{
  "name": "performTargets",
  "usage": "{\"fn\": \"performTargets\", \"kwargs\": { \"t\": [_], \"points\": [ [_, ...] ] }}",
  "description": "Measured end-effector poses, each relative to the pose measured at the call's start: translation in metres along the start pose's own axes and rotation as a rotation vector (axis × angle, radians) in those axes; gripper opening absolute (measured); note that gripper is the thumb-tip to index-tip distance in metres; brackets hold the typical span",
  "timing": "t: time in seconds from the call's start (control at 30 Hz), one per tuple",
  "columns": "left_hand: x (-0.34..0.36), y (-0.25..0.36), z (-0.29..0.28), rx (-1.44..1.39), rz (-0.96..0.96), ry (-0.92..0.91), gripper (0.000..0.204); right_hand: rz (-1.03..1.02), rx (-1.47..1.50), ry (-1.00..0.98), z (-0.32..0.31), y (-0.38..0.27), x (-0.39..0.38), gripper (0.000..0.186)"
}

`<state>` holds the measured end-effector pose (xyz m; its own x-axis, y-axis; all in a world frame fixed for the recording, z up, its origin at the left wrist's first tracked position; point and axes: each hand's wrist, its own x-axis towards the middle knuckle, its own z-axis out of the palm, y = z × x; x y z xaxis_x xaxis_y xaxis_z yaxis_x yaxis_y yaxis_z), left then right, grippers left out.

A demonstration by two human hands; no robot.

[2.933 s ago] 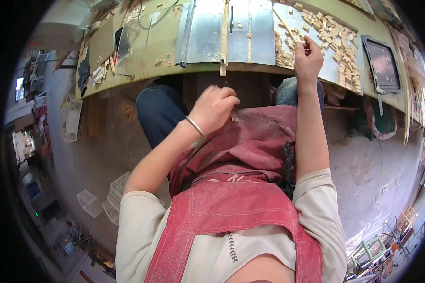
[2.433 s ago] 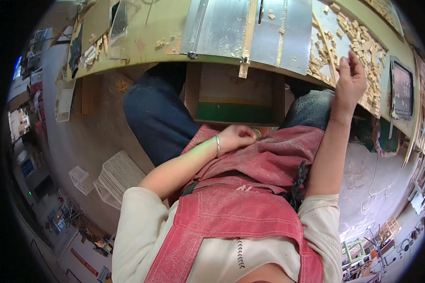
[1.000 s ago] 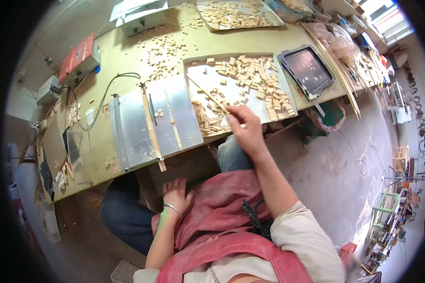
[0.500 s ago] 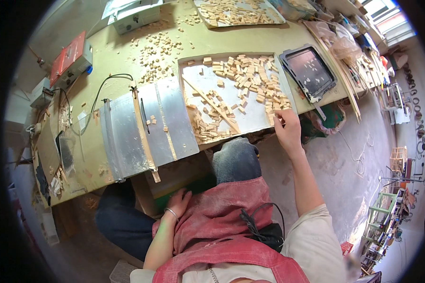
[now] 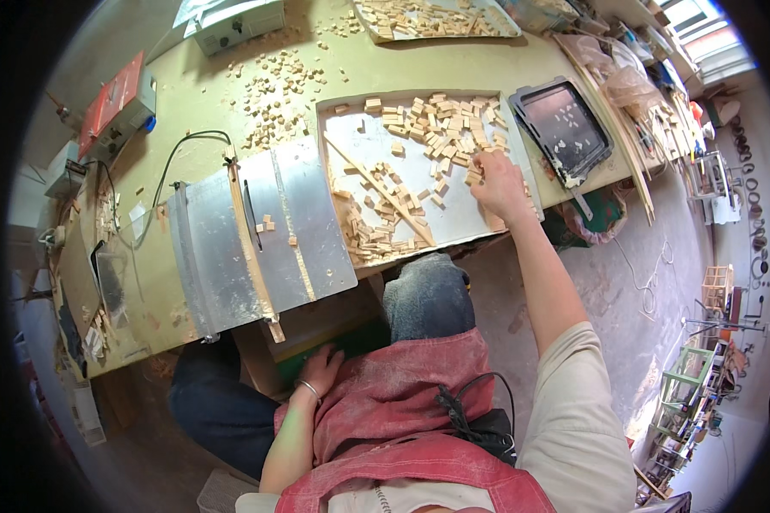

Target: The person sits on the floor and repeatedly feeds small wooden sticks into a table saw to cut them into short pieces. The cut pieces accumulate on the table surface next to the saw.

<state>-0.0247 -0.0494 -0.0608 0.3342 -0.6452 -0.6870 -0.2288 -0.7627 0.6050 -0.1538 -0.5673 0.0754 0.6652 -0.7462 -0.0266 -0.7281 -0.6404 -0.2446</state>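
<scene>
My right hand (image 5: 500, 186) reaches over the right side of a shallow white tray (image 5: 385, 154). Its fingers are bent and closed around small wooden blocks (image 5: 473, 176) at the edge of a pile; the palm side is hidden. More wooden blocks (image 5: 445, 126) fill the tray's far right part, and others (image 5: 372, 238) gather at its near left. A thin wooden strip (image 5: 376, 188) lies slantwise among them. Down on my lap, my left hand (image 5: 322, 370) rests against the red apron (image 5: 402, 376), fingers loosely spread and holding nothing.
Left of the tray lies a metal saw table (image 5: 222, 239) with a wooden fence (image 5: 252, 248), a blade slot and a few offcuts. Small cubes (image 5: 274, 94) scatter behind it. A black tray (image 5: 565, 128) stands at right. Another block-filled tray (image 5: 436, 21) sits at the back.
My right hand has moved forward and left from the tray's near right corner onto the blocks. My left hand stays on my lap. The view has shifted slightly.
</scene>
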Motion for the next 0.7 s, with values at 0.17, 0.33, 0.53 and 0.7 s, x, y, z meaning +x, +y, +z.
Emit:
{"fn": "performTargets", "kwargs": {
  "t": [0.17,0.33,0.53,0.7],
  "points": [
    [0.001,0.003,0.0,0.012,-0.001,-0.003,0.059,-0.042,0.021,-0.015,0.004,0.002,-0.002,0.034],
    [-0.001,0.006,-0.002,0.002,-0.008,0.0,0.058,-0.193,0.06,0.048,0.009,-0.01,-0.013,0.031],
    [0.0,0.002,0.0,0.022,-0.006,0.005,0.057,-0.013,0.221,0.078,0.007,0.004,0.017,0.019],
    [0.004,0.001,0.001,0.015,0.0,0.0,0.057,0.017,0.19,0.098,0.017,0.005,0.021,0.013]
  ]
}}
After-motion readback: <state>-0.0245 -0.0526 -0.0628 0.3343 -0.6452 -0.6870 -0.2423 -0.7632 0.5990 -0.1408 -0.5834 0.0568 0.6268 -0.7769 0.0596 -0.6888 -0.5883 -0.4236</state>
